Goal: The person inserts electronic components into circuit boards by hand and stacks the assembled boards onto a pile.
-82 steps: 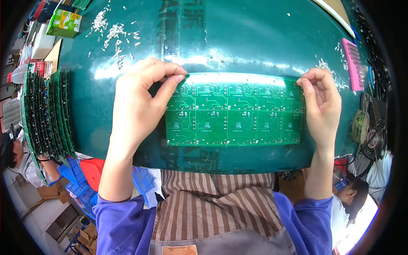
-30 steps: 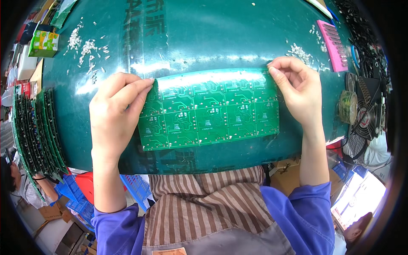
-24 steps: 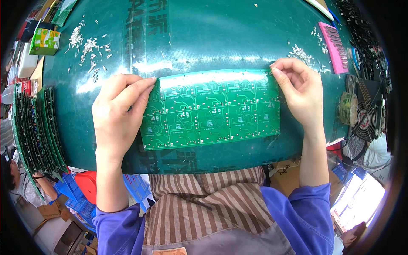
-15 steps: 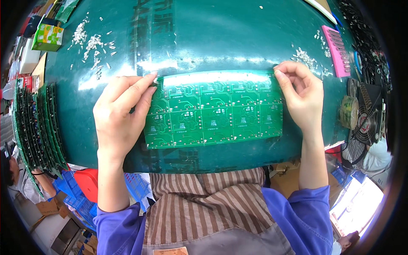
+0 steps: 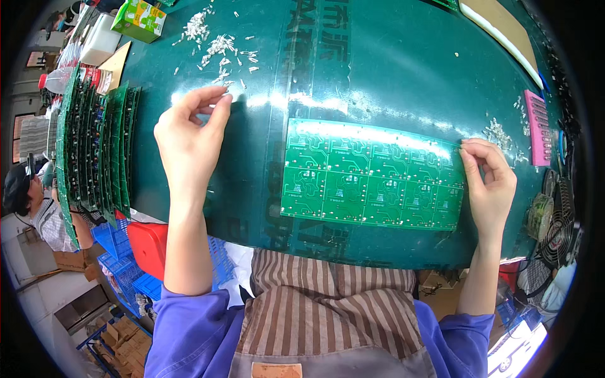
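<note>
A green printed circuit board panel (image 5: 372,179) lies on the dark green table mat, its printed tracks and small solder spots facing up. My right hand (image 5: 491,179) is at the board's upper right corner, with thumb and index finger pinched together there. Away from the board, to its left, my left hand (image 5: 192,138) hovers just below a scatter of small clear components (image 5: 220,45). Its thumb and index fingertips come together in a pinch; anything between them is too small to make out. Another little pile of these components (image 5: 498,133) lies beyond my right hand.
Several populated circuit boards (image 5: 97,148) stand upright in a row at the left edge. A green and yellow carton (image 5: 140,20) sits at the far left. A pink rack (image 5: 537,128) and a round black fan (image 5: 558,236) are at the right. A red stool (image 5: 148,249) stands below the table.
My left hand has left the board's upper left corner and moved left toward the scattered components. My right hand stays at the upper right corner. The whole view has shifted.
</note>
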